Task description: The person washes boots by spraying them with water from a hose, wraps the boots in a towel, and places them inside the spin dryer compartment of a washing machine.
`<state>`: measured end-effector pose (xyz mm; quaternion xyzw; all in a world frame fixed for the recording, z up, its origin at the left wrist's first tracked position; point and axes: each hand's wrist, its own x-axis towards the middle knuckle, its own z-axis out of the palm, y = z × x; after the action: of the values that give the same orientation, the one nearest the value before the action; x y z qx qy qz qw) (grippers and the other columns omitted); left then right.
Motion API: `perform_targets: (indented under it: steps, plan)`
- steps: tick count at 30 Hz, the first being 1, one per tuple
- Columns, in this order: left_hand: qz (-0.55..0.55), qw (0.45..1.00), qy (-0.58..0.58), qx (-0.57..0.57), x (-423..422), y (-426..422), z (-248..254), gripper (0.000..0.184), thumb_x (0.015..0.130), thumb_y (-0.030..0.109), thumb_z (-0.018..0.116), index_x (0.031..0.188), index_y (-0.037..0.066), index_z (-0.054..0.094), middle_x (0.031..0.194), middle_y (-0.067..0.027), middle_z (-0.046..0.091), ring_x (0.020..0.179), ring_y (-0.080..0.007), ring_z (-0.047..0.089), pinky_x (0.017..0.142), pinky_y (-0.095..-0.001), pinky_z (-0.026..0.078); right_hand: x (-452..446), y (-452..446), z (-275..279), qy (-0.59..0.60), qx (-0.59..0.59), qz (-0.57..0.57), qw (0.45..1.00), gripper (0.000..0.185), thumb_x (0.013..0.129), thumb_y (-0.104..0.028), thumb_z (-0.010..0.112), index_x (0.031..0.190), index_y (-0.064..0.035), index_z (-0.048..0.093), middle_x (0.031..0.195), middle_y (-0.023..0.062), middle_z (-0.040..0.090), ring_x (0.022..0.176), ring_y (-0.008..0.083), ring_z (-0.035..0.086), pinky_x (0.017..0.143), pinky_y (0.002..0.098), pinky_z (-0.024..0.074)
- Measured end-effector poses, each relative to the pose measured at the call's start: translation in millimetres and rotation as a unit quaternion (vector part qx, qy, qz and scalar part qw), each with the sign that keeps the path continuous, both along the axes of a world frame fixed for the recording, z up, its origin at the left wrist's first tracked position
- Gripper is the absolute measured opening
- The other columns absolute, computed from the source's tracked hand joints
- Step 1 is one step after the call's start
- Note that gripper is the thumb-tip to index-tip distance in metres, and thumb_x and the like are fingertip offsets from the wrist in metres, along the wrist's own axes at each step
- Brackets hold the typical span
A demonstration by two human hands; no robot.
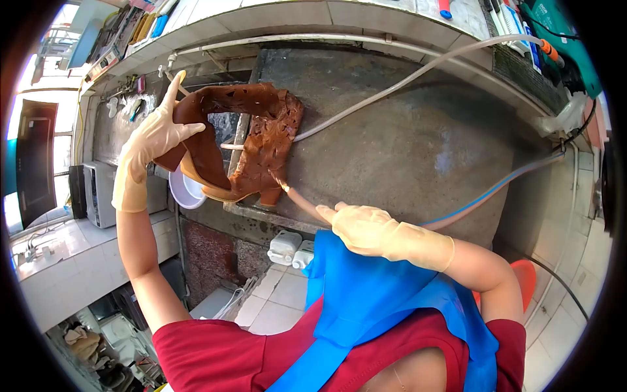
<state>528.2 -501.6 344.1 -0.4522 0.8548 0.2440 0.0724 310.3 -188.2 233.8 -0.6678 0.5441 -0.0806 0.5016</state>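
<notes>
My left hand point(157, 134), in a pale rubber glove, holds a brown leather boot point(264, 140) at the left side of its bent shaft. Its thumb and one finger stretch out, while the other fingers are partly hidden. The boot has a cut-out pattern, a tan sole and a block heel, and is over the near left edge of the grey slab. My right hand point(366, 230), also gloved, is closed round a slender tan-handled brush point(300, 202). Its brown tip meets the boot just above the heel.
Behind the boot is a grey slab point(392, 130) crossed by a pale hose point(392, 88). A blue-striped hose point(503, 185) runs in from the right. Below left are a white basin point(187, 189) and white jugs point(285, 247). Tools line the ledge above.
</notes>
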Motion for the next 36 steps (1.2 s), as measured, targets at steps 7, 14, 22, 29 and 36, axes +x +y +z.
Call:
perform_targets:
  steps: [7,14,22,29,36]
  plan:
    - [-0.026,0.999,0.009,-0.043,-1,-7,-2,0.103,0.079,0.020,0.078,0.157,0.015,0.011,0.111,-0.0209,0.067,0.102,-0.0335,0.066,0.089,-0.0391,0.049,-19,-31,-19,0.047,-0.009,-0.105,0.993,0.047,0.094,-0.010,0.043,0.140,-0.0027,0.040,0.111,0.0264,0.058,0.101,0.0453,0.060,0.088,0.0509,0.0472]
    - [-0.034,0.998,-0.002,-0.054,-8,7,4,0.100,0.081,0.023,0.077,0.156,0.015,0.012,0.116,-0.0222,0.066,0.107,-0.0365,0.064,0.093,-0.0406,0.048,-15,-2,-31,0.042,0.053,-0.106,0.992,0.046,0.095,-0.010,0.042,0.141,-0.0026,0.040,0.112,0.0249,0.060,0.102,0.0421,0.060,0.087,0.0479,0.0474]
    - [-0.044,0.998,-0.002,-0.039,-18,56,10,0.100,0.081,0.023,0.079,0.157,0.017,0.013,0.117,-0.0225,0.066,0.106,-0.0333,0.065,0.093,-0.0396,0.048,12,48,-29,0.034,0.049,-0.093,0.994,0.040,0.099,-0.009,0.038,0.136,0.0039,0.044,0.112,0.0242,0.060,0.099,0.0416,0.062,0.081,0.0486,0.0487]
    - [-0.053,0.998,0.016,0.019,-35,95,7,0.100,0.079,0.018,0.078,0.157,0.020,0.014,0.104,-0.0182,0.067,0.096,-0.0285,0.066,0.088,-0.0376,0.049,-12,97,-25,0.039,0.167,-0.128,0.977,0.047,0.095,-0.003,0.037,0.141,0.0015,0.035,0.104,0.0219,0.064,0.094,0.0396,0.063,0.078,0.0479,0.0492]
    - [-0.102,0.995,-0.010,0.019,-75,113,-11,0.099,0.081,0.014,0.073,0.157,0.023,0.010,0.108,-0.0211,0.068,0.100,-0.0353,0.067,0.090,-0.0406,0.050,-63,186,-44,0.071,0.164,-0.211,0.961,0.088,0.078,0.007,0.044,0.157,-0.0135,0.010,0.111,0.0232,0.064,0.097,0.0393,0.063,0.083,0.0478,0.0495]
